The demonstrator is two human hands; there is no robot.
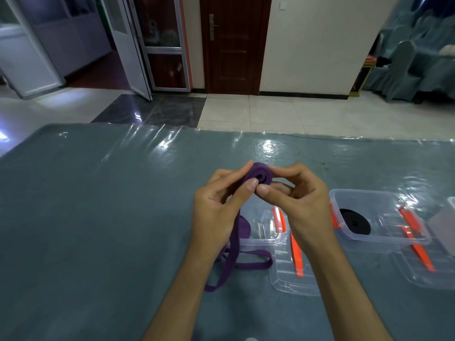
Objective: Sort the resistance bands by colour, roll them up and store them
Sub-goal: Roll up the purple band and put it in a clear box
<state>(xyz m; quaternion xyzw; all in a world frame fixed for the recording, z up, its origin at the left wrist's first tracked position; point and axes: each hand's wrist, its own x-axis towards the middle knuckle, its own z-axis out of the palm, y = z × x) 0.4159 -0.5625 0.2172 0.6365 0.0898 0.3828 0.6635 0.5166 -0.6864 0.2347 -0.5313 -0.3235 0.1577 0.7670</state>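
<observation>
Between both raised hands sits the purple band, partly coiled; left hand and right hand pinch the coil, its tail trailing beneath them onto the tabletop. Advisable: keep turns tight, edges aligned.

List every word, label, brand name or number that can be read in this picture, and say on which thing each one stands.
None: no text can be read anywhere.
Purple band, held by both hands: plain, no print shows.
Black band in the right box: no print shows.
Boxes, lids and orange clips: no label shows.
Door and wall switch: no sign.
</observation>
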